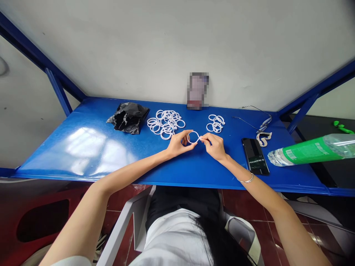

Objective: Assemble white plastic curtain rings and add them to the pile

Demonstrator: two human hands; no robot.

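A white plastic ring (188, 137) with a small eyelet is held up between my hands, above the front middle of the blue table (166, 162). My left hand (179, 143) grips its rim from the left, with the thumb below and the fingers curled above. At the ring's right side, my right hand (213, 145) pinches the small eyelet part. Just behind my left hand lies a heap of similar white rings (166, 122). A smaller group of white rings (215, 127) rests beyond my right hand.
A crumpled black plastic bag (130, 116) lies left of the heap. To the right are a phone (255, 157), eyeglasses (264, 123), a white hair clip-like piece (263, 139) and a green-labelled bottle (310, 150). A blurred upright object (198, 90) leans against the wall.
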